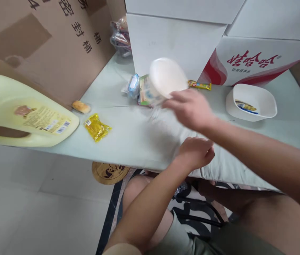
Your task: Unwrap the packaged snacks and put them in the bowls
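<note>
My right hand (189,109) grips the near rim of a white bowl (168,76), which is tilted over the table and blurred by motion. Behind and beside the bowl are a green-and-white snack packet (145,90) and a small blue-and-clear packet (133,86). Closer to the table's front edge, my left hand (196,152) is closed with its fingers curled; what they hold, if anything, is hidden. A white tub (265,101) stands to the right of my hands, with a yellow-and-blue packet (246,107) lying inside.
A yellow packet (97,127) and a wrapped bread roll (81,106) lie left. A large pale-yellow jug (33,109) lies on its side before a cardboard box (46,53). White cartons (173,42) line the back, near a yellow snack stick (200,85) and bagged items (122,39).
</note>
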`<state>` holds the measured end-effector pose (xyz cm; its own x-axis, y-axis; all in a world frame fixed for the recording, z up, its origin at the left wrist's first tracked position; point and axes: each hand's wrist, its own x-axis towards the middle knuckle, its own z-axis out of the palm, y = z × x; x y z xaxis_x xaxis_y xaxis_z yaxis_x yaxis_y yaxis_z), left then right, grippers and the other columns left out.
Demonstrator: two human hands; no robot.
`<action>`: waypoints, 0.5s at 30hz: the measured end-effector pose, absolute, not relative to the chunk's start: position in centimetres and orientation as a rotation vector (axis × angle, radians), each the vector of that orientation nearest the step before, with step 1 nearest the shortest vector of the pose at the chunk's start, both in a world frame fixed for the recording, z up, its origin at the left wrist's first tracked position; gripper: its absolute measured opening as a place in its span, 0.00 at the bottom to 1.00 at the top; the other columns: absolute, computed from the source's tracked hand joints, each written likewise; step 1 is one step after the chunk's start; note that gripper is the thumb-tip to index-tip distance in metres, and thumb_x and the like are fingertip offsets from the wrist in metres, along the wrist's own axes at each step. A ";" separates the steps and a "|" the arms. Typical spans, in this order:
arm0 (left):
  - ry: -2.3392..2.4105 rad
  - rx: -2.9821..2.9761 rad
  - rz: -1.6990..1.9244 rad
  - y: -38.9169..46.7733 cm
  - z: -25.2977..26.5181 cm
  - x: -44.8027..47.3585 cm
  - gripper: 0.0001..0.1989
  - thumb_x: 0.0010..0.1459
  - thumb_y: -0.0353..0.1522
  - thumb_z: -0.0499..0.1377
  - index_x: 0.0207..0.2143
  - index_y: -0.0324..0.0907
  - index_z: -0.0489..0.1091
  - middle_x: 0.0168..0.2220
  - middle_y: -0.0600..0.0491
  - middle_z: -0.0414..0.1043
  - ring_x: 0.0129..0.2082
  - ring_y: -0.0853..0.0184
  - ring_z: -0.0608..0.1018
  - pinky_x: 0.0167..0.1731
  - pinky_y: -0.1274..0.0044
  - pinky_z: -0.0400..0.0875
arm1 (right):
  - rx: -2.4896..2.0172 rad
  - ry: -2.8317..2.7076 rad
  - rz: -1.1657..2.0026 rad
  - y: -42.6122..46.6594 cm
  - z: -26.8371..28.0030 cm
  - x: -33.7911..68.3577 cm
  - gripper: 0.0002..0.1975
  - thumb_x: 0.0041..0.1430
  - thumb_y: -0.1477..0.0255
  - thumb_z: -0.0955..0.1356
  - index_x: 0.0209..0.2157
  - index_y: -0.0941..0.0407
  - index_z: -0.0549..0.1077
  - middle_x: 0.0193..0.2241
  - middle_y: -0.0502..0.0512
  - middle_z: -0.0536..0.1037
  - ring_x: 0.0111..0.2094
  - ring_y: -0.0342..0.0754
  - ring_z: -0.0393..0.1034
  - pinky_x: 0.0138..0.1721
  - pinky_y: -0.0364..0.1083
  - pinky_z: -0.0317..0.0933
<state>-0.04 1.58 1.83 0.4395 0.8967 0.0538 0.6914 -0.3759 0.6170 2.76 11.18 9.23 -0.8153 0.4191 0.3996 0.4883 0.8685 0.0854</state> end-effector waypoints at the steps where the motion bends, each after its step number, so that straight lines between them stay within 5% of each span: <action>1: 1.321 2.204 0.523 1.4 1.7 0.1 0.13 0.64 0.32 0.50 0.36 0.40 0.73 0.34 0.48 0.76 0.36 0.62 0.76 0.38 0.71 0.67 | -0.840 -2.620 -0.327 12.8 8.9 5.6 0.19 0.65 0.79 0.59 0.45 0.56 0.80 0.36 0.57 0.77 0.36 0.48 0.69 0.37 0.49 0.55; 6: 1.322 2.256 0.493 1.4 1.5 0.9 0.15 0.65 0.32 0.48 0.31 0.40 0.72 0.32 0.47 0.77 0.36 0.62 0.77 0.35 0.71 0.64 | -1.436 -2.619 -0.300 20.2 7.0 16.2 0.19 0.63 0.78 0.62 0.48 0.60 0.81 0.40 0.63 0.78 0.35 0.47 0.70 0.39 0.51 0.55; 8: 1.333 2.252 0.479 1.7 1.5 1.3 0.14 0.66 0.32 0.48 0.31 0.40 0.72 0.32 0.48 0.78 0.35 0.62 0.77 0.35 0.72 0.63 | -1.527 -2.679 -0.212 21.4 6.5 17.8 0.14 0.61 0.75 0.66 0.43 0.60 0.82 0.47 0.68 0.77 0.45 0.55 0.71 0.47 0.56 0.57; 11: 1.324 2.255 0.474 2.1 1.5 1.9 0.14 0.66 0.32 0.48 0.32 0.40 0.72 0.33 0.49 0.78 0.35 0.63 0.78 0.34 0.72 0.63 | -1.520 -2.661 -0.199 21.0 6.5 16.6 0.11 0.58 0.72 0.70 0.39 0.62 0.82 0.62 0.74 0.66 0.61 0.72 0.59 0.56 0.68 0.51; 15: 1.309 2.262 0.492 2.2 1.1 2.3 0.13 0.66 0.32 0.49 0.32 0.40 0.72 0.33 0.49 0.78 0.35 0.62 0.78 0.33 0.71 0.64 | -1.300 -2.837 0.016 18.4 6.8 9.4 0.19 0.60 0.77 0.66 0.51 0.54 0.80 0.67 0.67 0.59 0.64 0.67 0.59 0.59 0.62 0.56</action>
